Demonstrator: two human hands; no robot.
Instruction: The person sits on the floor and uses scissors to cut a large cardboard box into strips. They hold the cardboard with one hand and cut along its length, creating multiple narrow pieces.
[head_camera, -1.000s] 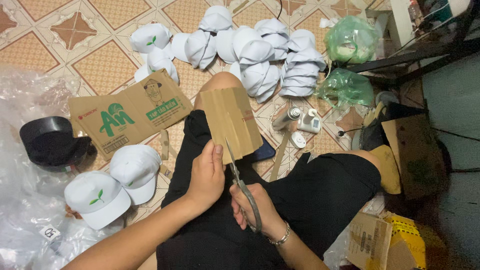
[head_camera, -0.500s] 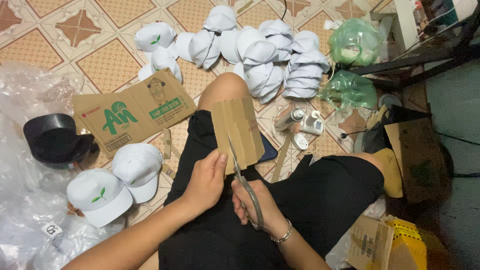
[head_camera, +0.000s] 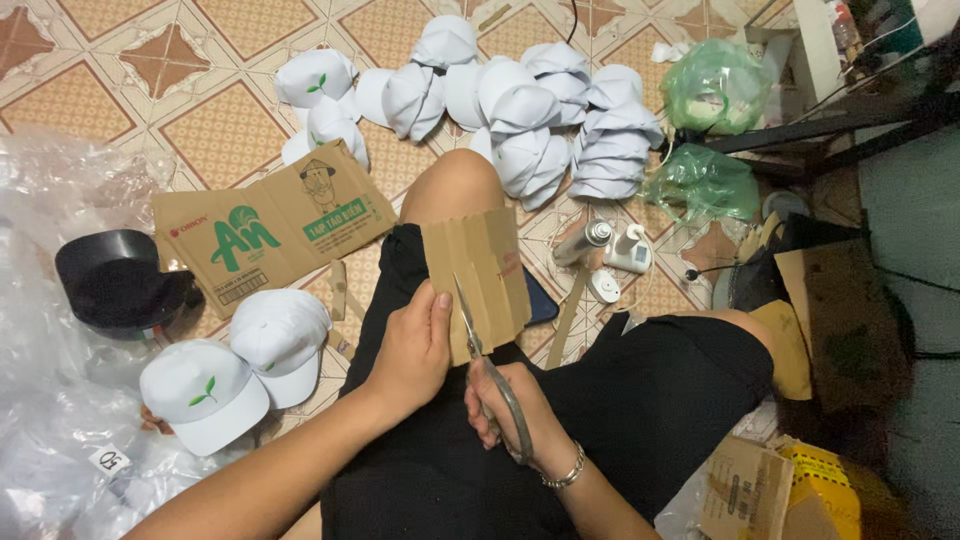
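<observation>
Both hands work the card (head_camera: 478, 272): my left hand (head_camera: 412, 350) pinches its edge, my right hand (head_camera: 510, 415) grips scissors (head_camera: 490, 375), blades now deeper in.

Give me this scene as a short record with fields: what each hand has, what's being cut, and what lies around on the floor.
left hand: grips the lower left edge of the cardboard piece, held upright over the lap
right hand: holds the scissors, blades up at the cardboard's bottom edge
cardboard piece: brown, with vertical creases
floor left: flattened carton, two white caps, black cap, clear plastic wrap
floor ahead: pile of white caps, two green plastic bags
</observation>
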